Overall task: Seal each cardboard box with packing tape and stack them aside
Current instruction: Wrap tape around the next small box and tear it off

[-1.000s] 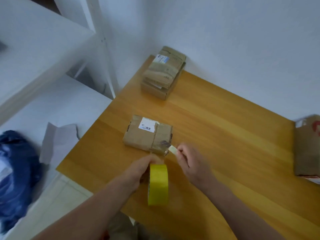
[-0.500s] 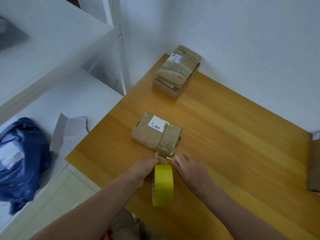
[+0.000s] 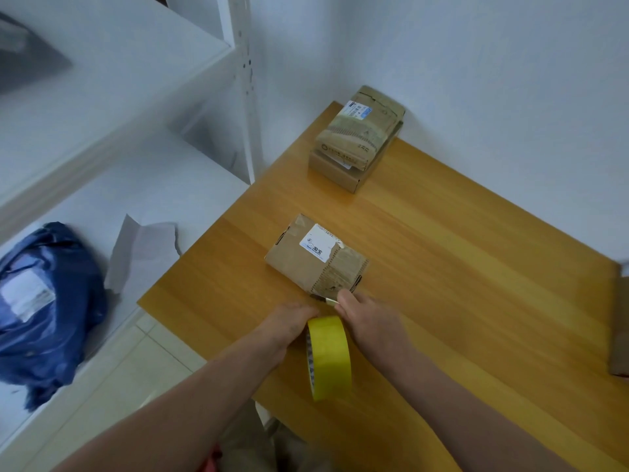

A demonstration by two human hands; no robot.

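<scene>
A white wall (image 3: 476, 80) meets a honey-coloured wooden table (image 3: 459, 267) in the corner of the room, and a white shelving unit (image 3: 119, 97) stands off the table's left side. On its lower shelf lie a crumpled blue bag (image 3: 44, 301) and a torn piece of grey paper (image 3: 143, 247).

Near the table's front left part lies a small cardboard box (image 3: 306, 264), flat and set at a slant. It has a white label (image 3: 318, 242) on top and a band of brownish tape across its right half. Both hands sit just in front of the box's near right corner. The left hand (image 3: 289, 325) grips the yellow tape roll (image 3: 328, 356), which stands on edge with its fingers curled over the far top of it. The right hand (image 3: 369, 323) is just beside the roll and pinches the tape end (image 3: 327, 300) between thumb and fingertips, right at the box's near edge. Whether the strip already sticks to the cardboard cannot be told.

A stack of two boxes (image 3: 359, 134) sits well apart in the far corner against the wall, the upper one slightly askew on the lower. Part of another brown box (image 3: 620, 328) shows at the right edge of the view.
</scene>
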